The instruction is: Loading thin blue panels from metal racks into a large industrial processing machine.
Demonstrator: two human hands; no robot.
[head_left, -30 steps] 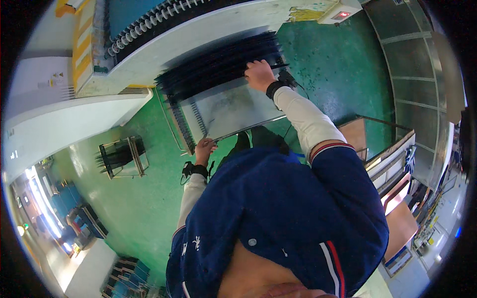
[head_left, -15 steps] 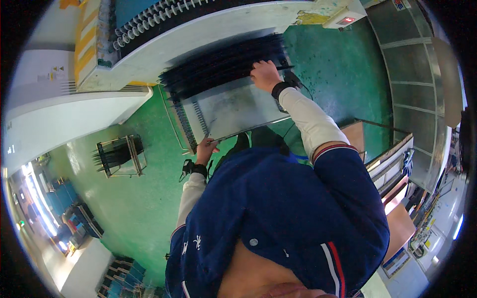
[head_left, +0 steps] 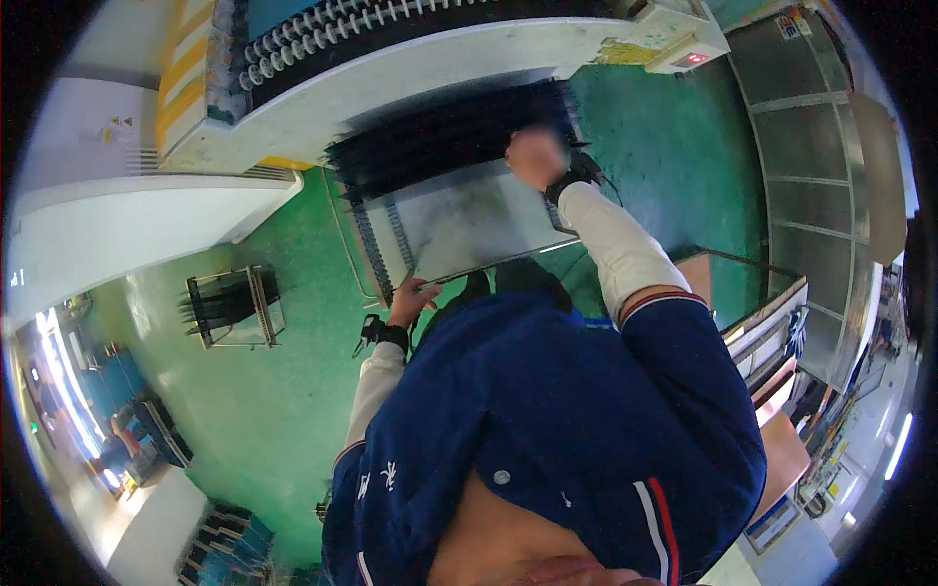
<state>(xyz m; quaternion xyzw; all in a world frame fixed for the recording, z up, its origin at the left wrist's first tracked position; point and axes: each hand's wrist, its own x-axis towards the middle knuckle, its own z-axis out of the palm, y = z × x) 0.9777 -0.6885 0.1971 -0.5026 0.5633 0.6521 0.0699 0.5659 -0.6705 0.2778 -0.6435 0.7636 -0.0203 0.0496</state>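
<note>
Below the machine's front stands a rack [head_left: 379, 256] with coil-like slotted rails along its left side. Thin dark panels [head_left: 420, 146] are packed closely across its far half, and a flat grey surface [head_left: 479, 217] shows in the near half. My left hand [head_left: 412, 301] is at the rack's near left corner, its fingers closed on the near edge. My right hand [head_left: 537, 156] is over the right end of the dark panels. It is blurred, and its fingertips are hard to make out. Both wrists wear black bands.
A white machine [head_left: 410, 83] with rows of rollers spans the far side. A smaller rack [head_left: 233, 308] of dark panels stands on the green floor [head_left: 283, 410] to the left. Metal-framed panels [head_left: 811, 146] and a cart [head_left: 767, 317] are at the right.
My right hand has shifted slightly right and nearer relative to the panels and become blurred. My left hand stays at the near left corner. The whole view has moved slightly.
</note>
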